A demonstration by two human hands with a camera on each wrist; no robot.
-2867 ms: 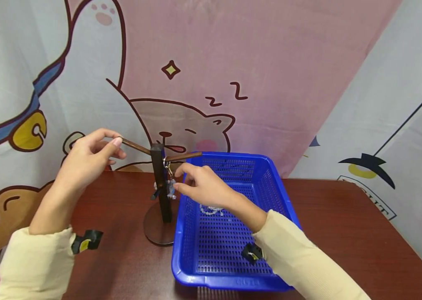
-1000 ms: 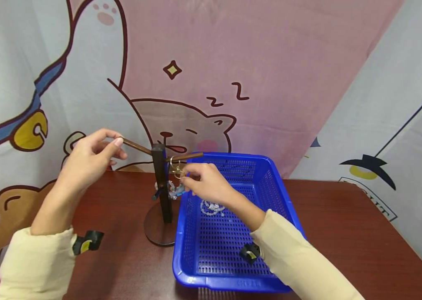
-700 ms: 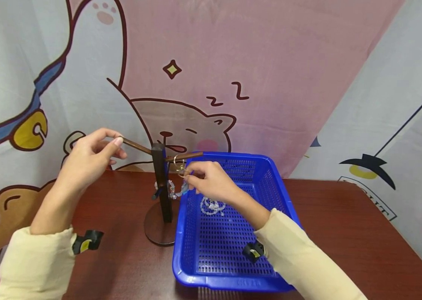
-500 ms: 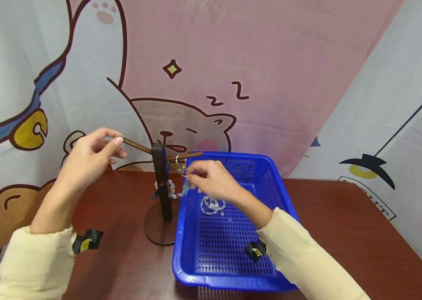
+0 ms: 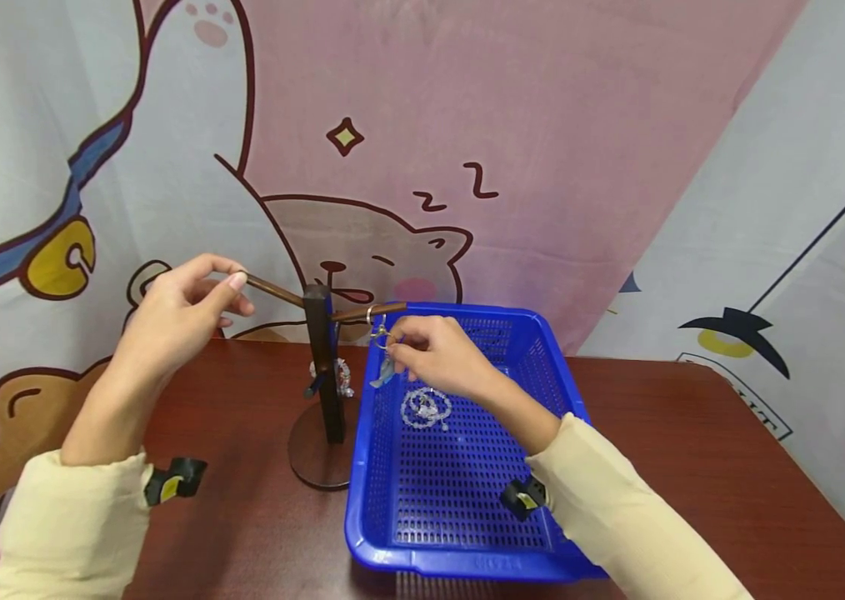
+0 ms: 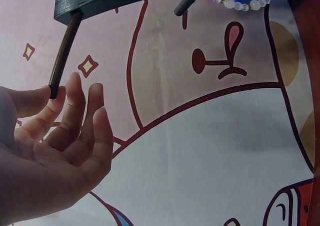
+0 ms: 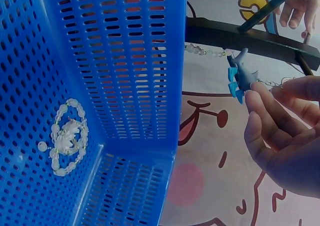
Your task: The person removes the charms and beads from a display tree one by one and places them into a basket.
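A dark wooden stand (image 5: 323,367) with several pegs stands upright on the table. My left hand (image 5: 182,321) pinches the tip of its upper left peg (image 5: 272,288) between thumb and index finger. On the upper right peg (image 5: 347,315), a keychain (image 5: 382,333) hangs by its ring, near the peg's outer end. My right hand (image 5: 437,354) pinches the keychain's metal part. Below those fingers dangles its grey-blue shark charm (image 7: 245,76), with bright blue pieces beside it. Fingers partly hide the keychain in the head view. A beaded bracelet (image 5: 345,377) hangs lower on the stand.
A blue perforated basket (image 5: 467,562) stands right of the stand, under my right hand. Inside it lies a pale beaded bracelet (image 5: 422,408). Behind the reddish-brown table (image 5: 685,467) hangs a cartoon-printed cloth (image 5: 580,167).
My right hand has moved rightward, sliding the keychain along the peg from near the post to near its outer end. The left hand stays on its peg.
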